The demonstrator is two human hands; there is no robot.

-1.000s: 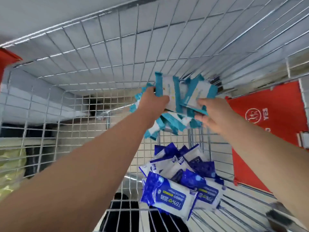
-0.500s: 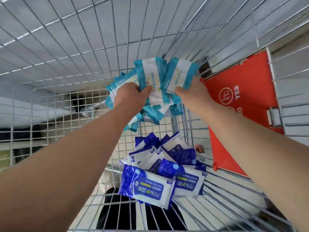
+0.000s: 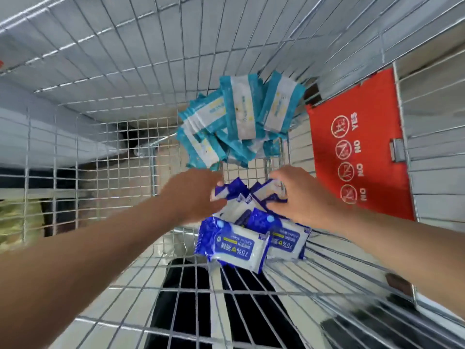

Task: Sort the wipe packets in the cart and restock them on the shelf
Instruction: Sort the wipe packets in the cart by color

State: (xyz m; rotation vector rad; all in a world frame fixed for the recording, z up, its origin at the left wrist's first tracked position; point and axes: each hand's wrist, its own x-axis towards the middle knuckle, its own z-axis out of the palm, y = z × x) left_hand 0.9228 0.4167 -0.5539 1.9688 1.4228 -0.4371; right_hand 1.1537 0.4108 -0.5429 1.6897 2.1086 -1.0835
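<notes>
A heap of teal-and-white wipe packets [image 3: 239,117] lies against the far corner of the wire cart [image 3: 120,71], with neither hand on it. Closer to me sits a pile of dark blue-and-white wipe packets [image 3: 236,245] on the cart floor. My left hand [image 3: 196,195] reaches in from the left and pinches the edge of a dark blue packet at the far end of that pile. From the right, my right hand [image 3: 299,197] curls its fingers and thumb round other dark blue packets there. Both hands hide part of the pile.
The cart's wire walls rise on every side. A red fold-down seat flap [image 3: 357,147] with YES/NO icons stands against the right wall. Dark shoes and a pale floor show through the wire bottom [image 3: 186,293].
Both hands let go of the teal packets, which now lie in the far corner. The hands drew back toward me and came down onto the dark blue pile.
</notes>
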